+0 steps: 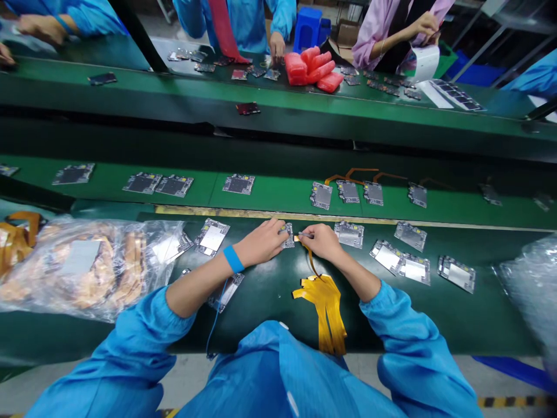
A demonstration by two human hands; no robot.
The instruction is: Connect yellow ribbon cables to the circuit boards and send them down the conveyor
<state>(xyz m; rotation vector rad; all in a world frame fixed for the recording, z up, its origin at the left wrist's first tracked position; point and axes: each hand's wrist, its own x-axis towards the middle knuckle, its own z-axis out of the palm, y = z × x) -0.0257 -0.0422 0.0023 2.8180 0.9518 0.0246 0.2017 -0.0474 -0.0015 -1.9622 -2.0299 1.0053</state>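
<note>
The left hand (270, 241) lies with bent fingers over the left part of a circuit board (288, 234) on the green bench (270, 313), in front of the person; I cannot tell if its fingers pinch the board or only press it down. The right hand (324, 241) is just beside, on the other side of this board, with thumb and forefinger pinching a slim grey tool (307, 235). Under its tip is the pale end of an orange flat cable (310, 259), close to the right edge of the board; whether they touch is too small to see. The cable hangs down toward a pile of yellow flat cables (329, 313), which lies between the 2 forearms. A blue wrist strap (234, 259) is around the left wrist. To the right of the right hand lie 5 loose boards (411, 235), and at far left is a clear plastic bag (100, 267) with orange contents. On the raised green strip (270, 197) behind, 4 boards with cables (321, 195) stand in a row.
</note>
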